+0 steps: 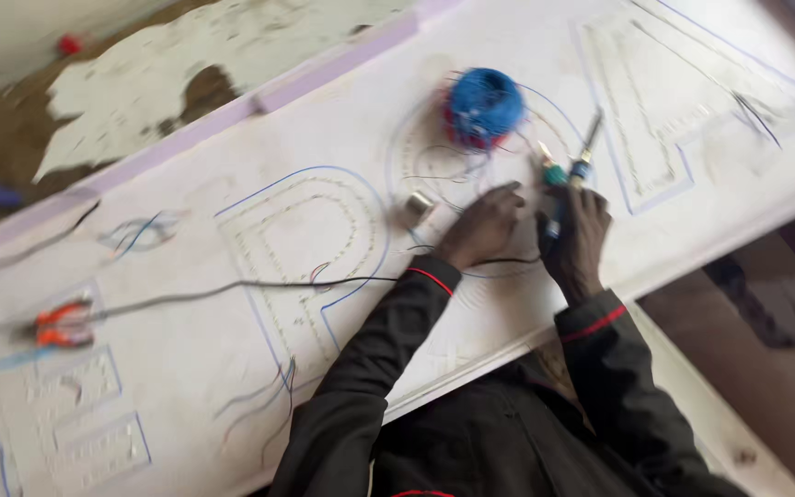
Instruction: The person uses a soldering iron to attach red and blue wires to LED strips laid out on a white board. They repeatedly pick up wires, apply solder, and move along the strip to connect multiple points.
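Observation:
My left hand (482, 225) lies flat on a white board (186, 368), fingers pressed down beside thin wires (434, 175) and a small roll of tape (418, 205). My right hand (577, 235) is closed around a soldering iron (574, 175) with a blue-green handle, its tip pointing away from me over the board. Just beyond both hands sits a ball of blue and red wire (482, 108). Large letter outlines (315, 239) drawn in blue with rows of small holes cover the board.
Orange-handled pliers (62, 324) lie at the left on the board, next to a dark cable (232, 290) running toward my left arm. Another letter outline (674, 101) sits at the far right. Patchy floor shows past the board's far edge; the near edge drops off at right.

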